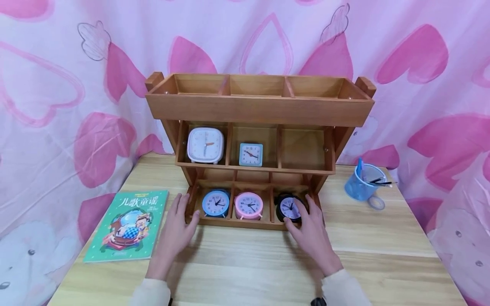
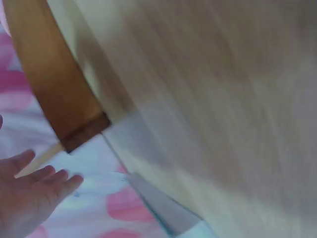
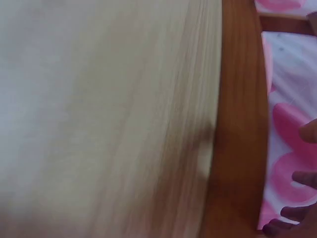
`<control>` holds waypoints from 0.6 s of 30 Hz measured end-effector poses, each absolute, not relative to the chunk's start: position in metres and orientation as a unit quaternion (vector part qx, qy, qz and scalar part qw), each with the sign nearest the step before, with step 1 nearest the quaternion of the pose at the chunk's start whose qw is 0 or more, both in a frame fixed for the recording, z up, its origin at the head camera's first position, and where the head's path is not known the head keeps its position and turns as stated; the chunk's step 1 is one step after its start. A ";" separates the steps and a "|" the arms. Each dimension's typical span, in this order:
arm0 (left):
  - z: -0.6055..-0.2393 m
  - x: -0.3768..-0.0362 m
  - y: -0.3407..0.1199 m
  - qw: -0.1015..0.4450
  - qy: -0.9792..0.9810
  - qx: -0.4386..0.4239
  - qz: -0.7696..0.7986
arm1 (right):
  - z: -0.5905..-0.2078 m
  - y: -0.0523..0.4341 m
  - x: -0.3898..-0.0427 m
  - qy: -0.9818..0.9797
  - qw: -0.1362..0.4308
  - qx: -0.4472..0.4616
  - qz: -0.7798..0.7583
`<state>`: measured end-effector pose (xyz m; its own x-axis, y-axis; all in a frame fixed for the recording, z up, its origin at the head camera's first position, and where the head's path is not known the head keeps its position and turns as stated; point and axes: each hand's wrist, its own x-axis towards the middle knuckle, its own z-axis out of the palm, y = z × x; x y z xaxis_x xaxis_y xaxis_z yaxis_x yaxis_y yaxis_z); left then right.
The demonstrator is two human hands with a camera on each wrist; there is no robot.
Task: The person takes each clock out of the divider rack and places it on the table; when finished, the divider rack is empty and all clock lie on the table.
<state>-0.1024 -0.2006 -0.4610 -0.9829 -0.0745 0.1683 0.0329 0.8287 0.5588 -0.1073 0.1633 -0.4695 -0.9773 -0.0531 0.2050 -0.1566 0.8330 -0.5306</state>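
Left to right: a green book (image 1: 126, 226) lies flat on the table (image 1: 375, 238). The left hand (image 1: 177, 225), fingers straight and relaxed, touches the left end of the wooden rack (image 1: 260, 108). Its bottom tier holds a blue clock (image 1: 216, 203), a pink clock (image 1: 249, 205) and a black clock (image 1: 290, 208), which the right hand (image 1: 309, 227) grasps with curled fingers. A tilted withdrawal could catch the compartment rim and topple the black clock.
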 end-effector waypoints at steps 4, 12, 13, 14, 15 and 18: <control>-0.470 -0.116 -0.214 0.053 -0.946 0.021 -0.319 | -0.476 0.160 -0.123 -0.947 0.072 0.056 0.309; -0.478 -0.118 -0.225 0.014 -0.944 0.042 -0.326 | -0.484 0.150 -0.133 -0.957 0.031 0.024 0.288; -0.477 -0.118 -0.225 0.010 -0.943 0.045 -0.330 | -0.484 0.150 -0.134 -0.957 0.038 0.024 0.287; -0.477 -0.118 -0.224 0.006 -0.941 0.048 -0.334 | -0.484 0.150 -0.135 -0.957 0.046 0.024 0.285; -0.477 -0.119 -0.224 0.002 -0.939 0.052 -0.339 | -0.484 0.150 -0.136 -0.957 0.056 0.025 0.282; -0.476 -0.121 -0.222 0.002 -0.935 0.059 -0.351 | -0.483 0.151 -0.137 -0.958 0.074 0.023 0.276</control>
